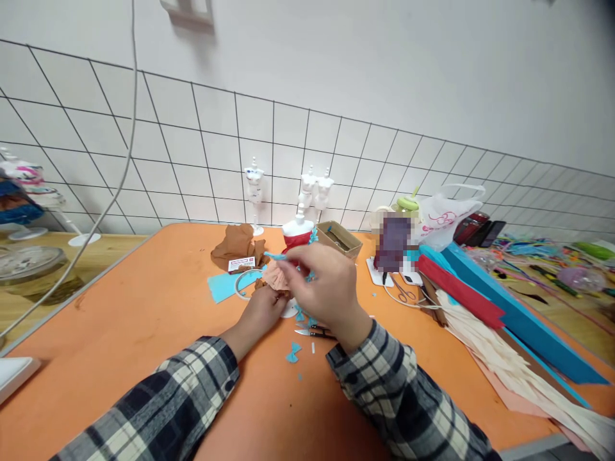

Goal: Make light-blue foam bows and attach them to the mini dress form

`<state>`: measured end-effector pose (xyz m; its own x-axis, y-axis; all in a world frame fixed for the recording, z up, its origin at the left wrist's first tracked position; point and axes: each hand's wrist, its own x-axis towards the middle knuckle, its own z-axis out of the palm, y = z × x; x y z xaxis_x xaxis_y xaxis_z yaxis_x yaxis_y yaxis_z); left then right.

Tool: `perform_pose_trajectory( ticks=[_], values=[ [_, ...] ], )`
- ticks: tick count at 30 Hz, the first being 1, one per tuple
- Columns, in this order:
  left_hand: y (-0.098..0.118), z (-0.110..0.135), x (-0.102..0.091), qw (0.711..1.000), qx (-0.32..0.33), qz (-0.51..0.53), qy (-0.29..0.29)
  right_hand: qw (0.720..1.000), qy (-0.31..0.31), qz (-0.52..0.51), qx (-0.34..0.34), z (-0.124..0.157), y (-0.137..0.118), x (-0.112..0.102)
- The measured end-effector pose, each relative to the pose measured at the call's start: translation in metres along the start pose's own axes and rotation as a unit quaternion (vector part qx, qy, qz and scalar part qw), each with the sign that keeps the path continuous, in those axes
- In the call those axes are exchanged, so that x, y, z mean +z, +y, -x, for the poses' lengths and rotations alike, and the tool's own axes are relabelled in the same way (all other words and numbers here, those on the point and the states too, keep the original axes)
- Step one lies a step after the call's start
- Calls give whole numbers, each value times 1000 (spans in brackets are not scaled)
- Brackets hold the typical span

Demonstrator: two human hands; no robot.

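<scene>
A small white dress-form mannequin [298, 226] with a red top [296, 241] stands upright in front of me, partly behind my hands. My left hand [262, 312] is closed at the lower edge of a peach pleated paper skirt [275, 275]; its fingertips are partly hidden. Above that, my right hand [327, 278] pinches a light blue paper piece [275, 255] between thumb and fingers. Small blue bows run down the form's right side. One loose blue paper bow [293, 352] lies nearer me, below a pair of thread snips [314, 331].
Brown crepe paper [236, 246], a small white box [241, 263] and a light blue sheet [223, 288] lie left. A cardboard box [340, 238] sits behind. Scissors [405, 293], a blurred phone [393, 242] and red paper strips [459, 291] are right. More mannequins [254, 186] line the wall grid.
</scene>
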<state>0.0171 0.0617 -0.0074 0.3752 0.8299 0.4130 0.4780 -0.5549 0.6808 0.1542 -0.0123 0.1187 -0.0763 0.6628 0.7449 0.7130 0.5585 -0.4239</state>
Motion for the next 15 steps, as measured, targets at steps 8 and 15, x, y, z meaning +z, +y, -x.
perform_pose_trajectory(
  ticks=[8,15],
  values=[
    [-10,0,3,998,23,-26,-45,971,-25,-173,161,-18,28,-12],
    [-6,2,1,998,22,-50,-43,966,-10,-191,176,-18,26,-15]
  ],
)
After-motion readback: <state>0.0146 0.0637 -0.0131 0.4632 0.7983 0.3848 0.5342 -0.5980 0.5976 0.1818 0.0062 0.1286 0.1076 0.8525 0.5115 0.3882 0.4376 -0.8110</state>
